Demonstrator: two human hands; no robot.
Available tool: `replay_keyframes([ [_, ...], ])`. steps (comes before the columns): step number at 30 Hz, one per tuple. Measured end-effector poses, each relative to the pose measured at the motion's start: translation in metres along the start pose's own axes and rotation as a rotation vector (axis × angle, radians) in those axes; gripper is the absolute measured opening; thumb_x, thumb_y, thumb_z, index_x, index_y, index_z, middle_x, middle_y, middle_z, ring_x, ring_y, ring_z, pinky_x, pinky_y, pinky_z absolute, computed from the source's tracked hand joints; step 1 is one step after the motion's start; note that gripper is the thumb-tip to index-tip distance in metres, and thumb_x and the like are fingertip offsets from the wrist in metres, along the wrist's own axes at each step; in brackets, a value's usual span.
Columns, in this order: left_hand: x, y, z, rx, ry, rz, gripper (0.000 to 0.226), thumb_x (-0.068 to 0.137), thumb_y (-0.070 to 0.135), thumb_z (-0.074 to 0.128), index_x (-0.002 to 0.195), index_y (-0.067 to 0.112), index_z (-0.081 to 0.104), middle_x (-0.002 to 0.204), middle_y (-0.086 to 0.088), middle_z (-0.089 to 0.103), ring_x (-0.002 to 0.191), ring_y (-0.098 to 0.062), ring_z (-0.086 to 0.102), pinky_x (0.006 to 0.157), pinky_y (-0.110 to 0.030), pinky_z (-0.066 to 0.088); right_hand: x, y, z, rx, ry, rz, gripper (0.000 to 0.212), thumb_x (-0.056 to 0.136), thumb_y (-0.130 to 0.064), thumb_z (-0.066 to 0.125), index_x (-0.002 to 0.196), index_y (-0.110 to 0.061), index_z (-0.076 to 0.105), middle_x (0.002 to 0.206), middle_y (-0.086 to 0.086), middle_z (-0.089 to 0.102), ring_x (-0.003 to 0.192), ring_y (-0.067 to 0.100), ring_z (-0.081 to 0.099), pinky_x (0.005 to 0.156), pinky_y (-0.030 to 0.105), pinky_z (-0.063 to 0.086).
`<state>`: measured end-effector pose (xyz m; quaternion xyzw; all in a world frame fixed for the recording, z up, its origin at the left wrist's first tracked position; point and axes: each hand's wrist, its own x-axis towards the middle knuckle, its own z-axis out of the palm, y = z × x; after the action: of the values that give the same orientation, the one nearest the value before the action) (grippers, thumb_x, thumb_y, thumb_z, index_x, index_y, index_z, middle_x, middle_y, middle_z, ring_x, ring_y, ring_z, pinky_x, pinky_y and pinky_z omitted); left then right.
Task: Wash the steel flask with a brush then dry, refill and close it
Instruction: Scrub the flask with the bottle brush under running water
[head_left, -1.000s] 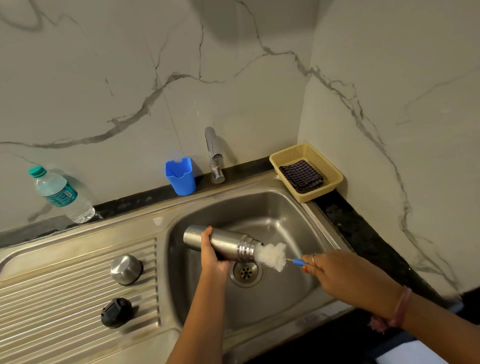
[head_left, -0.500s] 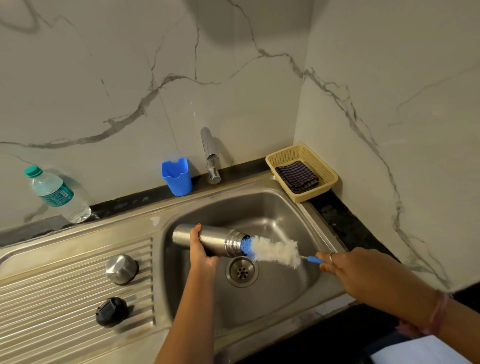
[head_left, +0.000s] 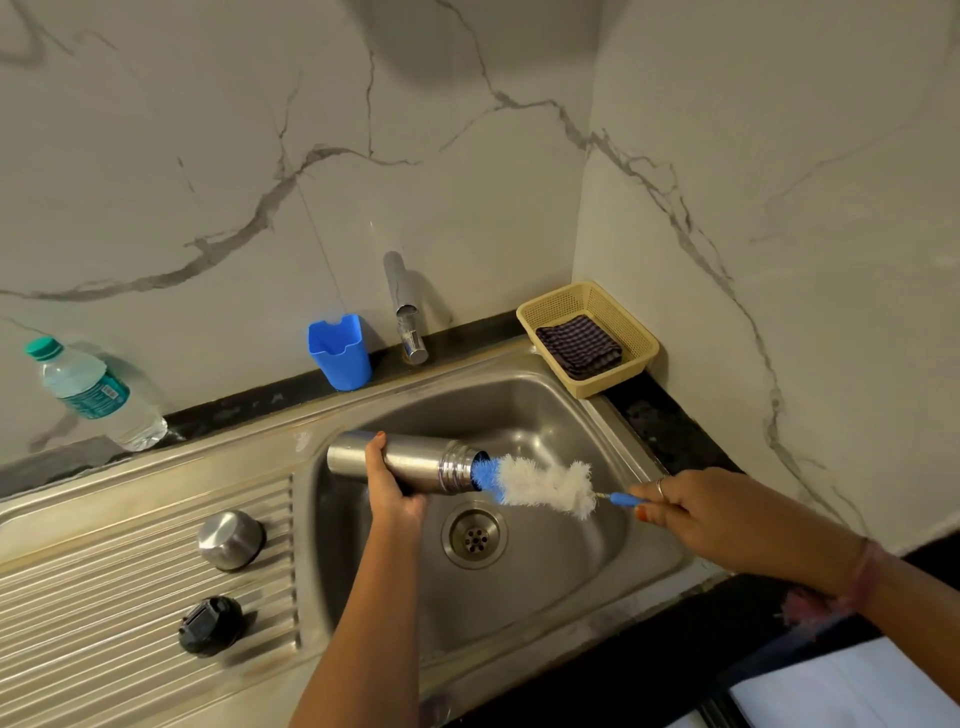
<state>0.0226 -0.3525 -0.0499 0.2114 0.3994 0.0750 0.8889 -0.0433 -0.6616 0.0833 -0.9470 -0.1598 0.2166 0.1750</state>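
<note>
- Further out of the steel flask (head_left: 415, 464) than before, the brush (head_left: 540, 486) is being drawn by the gripping right hand (head_left: 691, 512).
- Flask is being gripped sideways by the left hand (head_left: 389, 486), left of the right hand.

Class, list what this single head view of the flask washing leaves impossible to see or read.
1. Inside of the flask: its mouth faces sideways and the brush fills it.
2. Brush handle: wrapped in the right hand.
3. Flask's underside: covered by the left hand.
4. Bottle label text: too small.
5. What lies beneath the cloth in the basket: hidden.
</note>
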Motion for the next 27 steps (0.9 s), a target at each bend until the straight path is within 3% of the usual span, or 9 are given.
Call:
replay_keyframes([
  [3, 0.001, 0.002, 0.0, -0.013, -0.02, 0.014, 0.055, 0.082, 0.028, 0.077, 0.127, 0.015, 0.047, 0.116, -0.015, 0.064, 0.107, -0.034, 0.064, 0.101, -0.057, 0.049, 0.009, 0.0, -0.006, 0.078, -0.062, 0.005, 0.039, 0.099, -0.036, 0.045, 0.136, -0.025, 0.052, 0.053, -0.009, 0.05, 0.044, 0.003, 0.041, 0.051, 0.017, 0.035],
  [7, -0.002, 0.005, 0.003, -0.025, -0.034, 0.043, 0.049, 0.086, 0.028, 0.073, 0.125, 0.014, 0.046, 0.113, -0.014, 0.063, 0.102, -0.031, 0.064, 0.095, -0.052, 0.051, 0.018, -0.002, -0.026, 0.161, -0.18, 0.021, 0.035, 0.099, -0.027, 0.047, 0.132, -0.017, 0.054, 0.04, -0.034, 0.046, 0.04, -0.003, 0.042, 0.049, 0.01, 0.034],
  [13, -0.005, 0.006, 0.011, -0.022, -0.032, 0.057, 0.051, 0.085, 0.028, 0.074, 0.126, 0.015, 0.048, 0.114, -0.013, 0.064, 0.104, -0.03, 0.064, 0.087, -0.049, 0.054, 0.036, 0.006, -0.054, 0.115, -0.172, 0.005, 0.037, 0.097, -0.032, 0.051, 0.129, -0.017, 0.059, 0.045, -0.011, 0.045, 0.038, 0.002, 0.034, 0.046, 0.01, 0.031],
  [17, 0.002, 0.012, 0.015, -0.037, -0.011, 0.055, 0.062, 0.079, 0.029, 0.08, 0.13, 0.016, 0.046, 0.119, -0.014, 0.064, 0.109, -0.033, 0.064, 0.099, -0.056, 0.051, 0.036, -0.001, -0.058, -0.019, -0.089, -0.059, 0.037, 0.098, -0.03, 0.049, 0.133, -0.018, 0.055, 0.052, -0.012, 0.052, 0.042, 0.002, 0.038, 0.047, 0.01, 0.034],
  [21, 0.003, 0.015, 0.019, -0.045, -0.025, 0.045, 0.057, 0.08, 0.029, 0.08, 0.123, 0.016, 0.046, 0.117, -0.013, 0.064, 0.109, -0.033, 0.064, 0.101, -0.057, 0.049, 0.03, -0.004, -0.055, -0.158, -0.01, -0.097, 0.039, 0.099, -0.032, 0.046, 0.136, -0.021, 0.05, 0.061, -0.01, 0.047, 0.047, 0.006, 0.038, 0.049, 0.015, 0.033],
  [24, 0.001, 0.015, 0.023, -0.04, -0.03, 0.038, 0.057, 0.079, 0.03, 0.08, 0.124, 0.016, 0.047, 0.117, -0.013, 0.064, 0.108, -0.032, 0.064, 0.098, -0.057, 0.051, 0.029, -0.004, -0.056, -0.209, -0.014, -0.097, 0.04, 0.1, -0.033, 0.043, 0.138, -0.022, 0.048, 0.064, -0.009, 0.047, 0.049, 0.006, 0.039, 0.05, 0.015, 0.033],
  [27, -0.001, 0.014, 0.024, -0.039, -0.04, 0.036, 0.057, 0.081, 0.03, 0.078, 0.126, 0.016, 0.048, 0.115, -0.013, 0.065, 0.106, -0.032, 0.065, 0.085, -0.054, 0.055, 0.031, -0.002, -0.054, -0.143, -0.05, -0.092, 0.039, 0.101, -0.032, 0.042, 0.138, -0.021, 0.049, 0.065, -0.009, 0.05, 0.05, 0.006, 0.04, 0.054, 0.018, 0.036],
])
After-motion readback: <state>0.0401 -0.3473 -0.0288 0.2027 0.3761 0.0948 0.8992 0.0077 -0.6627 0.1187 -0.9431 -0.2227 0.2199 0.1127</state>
